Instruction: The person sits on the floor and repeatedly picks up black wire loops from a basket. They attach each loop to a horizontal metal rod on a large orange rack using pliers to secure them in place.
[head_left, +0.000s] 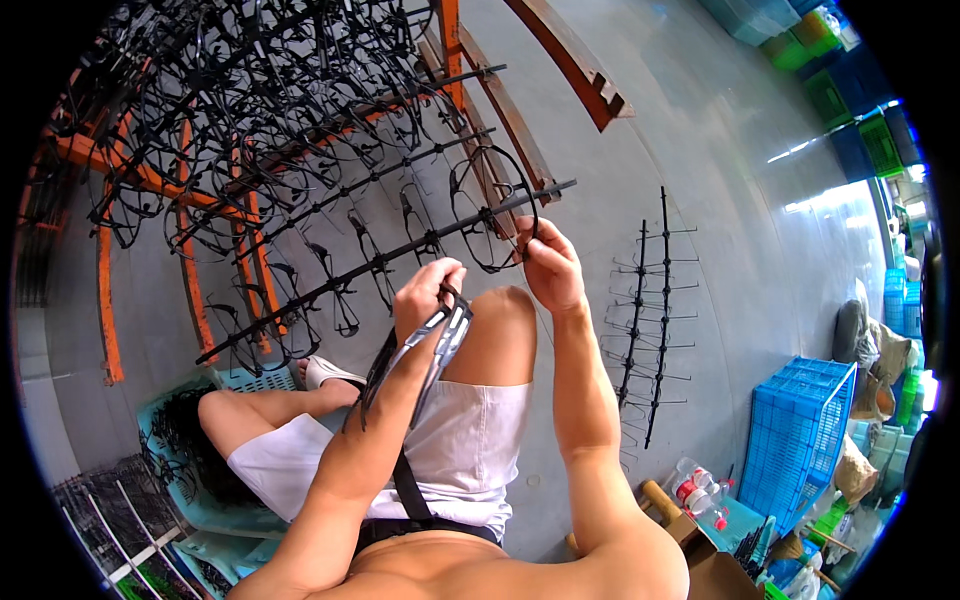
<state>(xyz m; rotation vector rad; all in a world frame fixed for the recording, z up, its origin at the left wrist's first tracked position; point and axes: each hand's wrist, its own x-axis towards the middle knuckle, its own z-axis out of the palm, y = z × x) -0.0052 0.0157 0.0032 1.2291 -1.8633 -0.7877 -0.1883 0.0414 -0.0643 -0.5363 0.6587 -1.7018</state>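
Black moulded rod (400, 250), studded with eyeglass frames still attached along its length, slants from lower left to upper right above the person's raised knee. The right hand (548, 262) pinches shut on the frame (497, 210) nearest the rod's upper end, apparently to steady it. The left hand (425, 295) is closed around the handles of a pair of cutters (440, 335), held close under the rod, where the blades can reach the small joints between frame and stem. More loaded rods lean in rows on an orange rack (105, 290) behind, within arm's reach. Two bare stems (650, 310) with empty side pegs lie on the grey floor (700, 150) to the right, apart from the rack. A blue crate (795, 440) stands further right, near plastic bottles (700, 495).
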